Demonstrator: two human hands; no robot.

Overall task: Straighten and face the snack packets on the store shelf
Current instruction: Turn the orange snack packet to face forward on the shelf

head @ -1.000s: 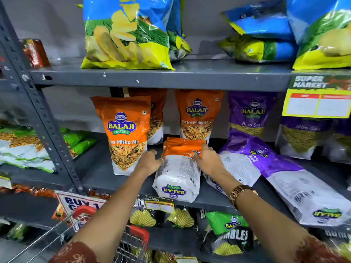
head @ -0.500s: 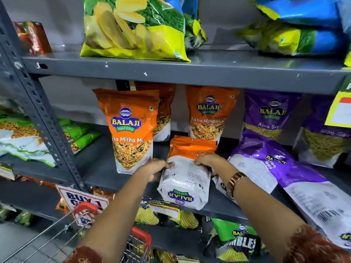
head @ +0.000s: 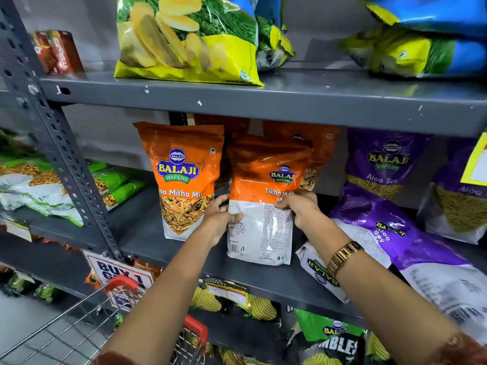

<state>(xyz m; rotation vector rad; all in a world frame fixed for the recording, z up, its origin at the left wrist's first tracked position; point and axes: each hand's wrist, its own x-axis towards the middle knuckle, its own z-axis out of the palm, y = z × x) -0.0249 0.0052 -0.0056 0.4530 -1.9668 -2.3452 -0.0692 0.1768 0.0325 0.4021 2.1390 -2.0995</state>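
An orange and white Tikha Mitha Mix packet (head: 263,185) stands upright on the grey middle shelf (head: 237,275), its back side with printed text facing me. My left hand (head: 220,219) grips its left edge and my right hand (head: 303,209) grips its right edge. Another orange packet (head: 181,177) stands face-forward just to the left. More orange packets (head: 319,151) stand behind, partly hidden. Purple Aloo Sev packets (head: 384,164) stand at the right, and two purple and white ones (head: 411,248) lie flat in front of them.
Large yellow and blue chip bags (head: 184,40) sit on the top shelf. Green packets (head: 116,183) lie on the shelf section to the left, beyond a perforated upright post (head: 60,154). A red-handled wire shopping cart (head: 121,285) is below my left arm. Chip packets fill the lower shelf.
The orange packet was lying flat on the shelf; both hands have lifted it and stood it upright. The camera has moved closer to the shelf.
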